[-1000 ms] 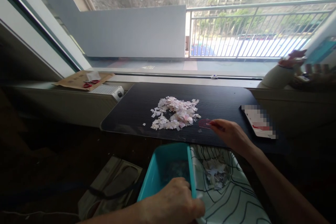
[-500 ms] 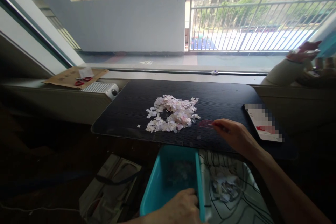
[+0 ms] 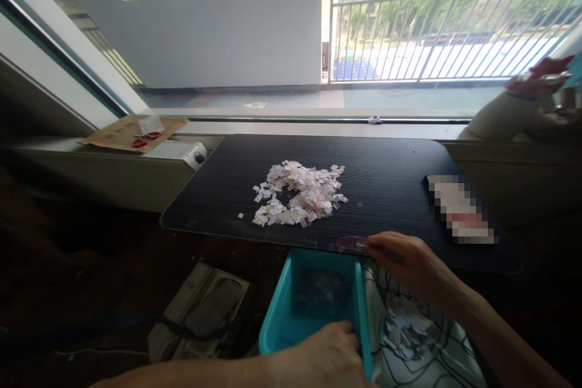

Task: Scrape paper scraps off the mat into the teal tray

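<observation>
From the head camera: a flat black table (image 3: 391,160) with a fine wood-grain texture and rounded corners sits against a window sill. Near its middle is a loose heap of paper scraps (image 3: 300,194) — tiny squarish bits, white and pale pink, with a few strays around the edges. The right hand (image 3: 411,260) pinches a small pink card (image 3: 350,244), thin and rounded, lying flat right at the table's front edge. Just below that edge is a teal plastic tub (image 3: 291,315), smooth and rectangular, with some scraps inside. The left hand (image 3: 327,354) is curled over its near rim. Beside the tub there's a white cloth with black wavy lines (image 3: 409,370) — more scraps on it. On the sill at left lies brown cardboard (image 3: 122,132).
</observation>
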Demonstrator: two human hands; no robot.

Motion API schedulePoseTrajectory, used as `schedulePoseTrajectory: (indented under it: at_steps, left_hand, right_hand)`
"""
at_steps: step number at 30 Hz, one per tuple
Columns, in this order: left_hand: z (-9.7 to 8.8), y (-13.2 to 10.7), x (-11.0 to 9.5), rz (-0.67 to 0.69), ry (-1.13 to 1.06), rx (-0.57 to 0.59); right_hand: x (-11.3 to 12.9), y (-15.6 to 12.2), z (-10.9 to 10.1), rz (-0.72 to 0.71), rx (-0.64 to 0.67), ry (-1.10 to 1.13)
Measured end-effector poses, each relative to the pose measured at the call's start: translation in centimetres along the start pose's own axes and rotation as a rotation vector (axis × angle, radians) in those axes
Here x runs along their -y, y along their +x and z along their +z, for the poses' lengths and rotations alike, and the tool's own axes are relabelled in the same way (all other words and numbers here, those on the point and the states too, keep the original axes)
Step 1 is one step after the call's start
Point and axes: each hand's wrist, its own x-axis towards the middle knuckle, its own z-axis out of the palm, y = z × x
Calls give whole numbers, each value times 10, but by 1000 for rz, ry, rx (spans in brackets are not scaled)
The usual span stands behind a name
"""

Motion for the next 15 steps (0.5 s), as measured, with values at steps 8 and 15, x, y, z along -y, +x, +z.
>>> schedulePoseTrajectory:
  at_steps: [8,15]
  left_hand:
    - [-28,-3,-2,18,-14,96]
    - [-25,-2,-1,29,-35,91]
  right_hand:
    - [4,6,1,2,63,-18]
    - [-15,4,-2,91,-4,0]
